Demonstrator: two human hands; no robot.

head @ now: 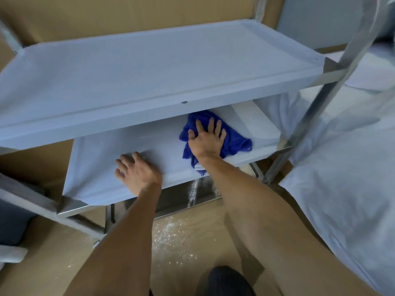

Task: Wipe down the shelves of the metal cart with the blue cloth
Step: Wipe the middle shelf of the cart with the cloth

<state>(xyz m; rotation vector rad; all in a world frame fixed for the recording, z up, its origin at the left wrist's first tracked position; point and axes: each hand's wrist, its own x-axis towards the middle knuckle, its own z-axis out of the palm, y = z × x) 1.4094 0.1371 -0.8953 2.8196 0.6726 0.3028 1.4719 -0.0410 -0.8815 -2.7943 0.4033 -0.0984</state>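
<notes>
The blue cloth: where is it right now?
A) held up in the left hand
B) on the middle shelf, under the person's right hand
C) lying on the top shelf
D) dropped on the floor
B: the blue cloth lies on the middle shelf with the right hand pressed flat on it, while the left hand rests on that shelf's front edge, apart from the cloth.

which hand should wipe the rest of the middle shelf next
Right. The right hand already presses flat on the blue cloth at the right end of the middle shelf. The left hand has no cloth; it rests on the shelf's front edge, probably steadying the cart.
</notes>
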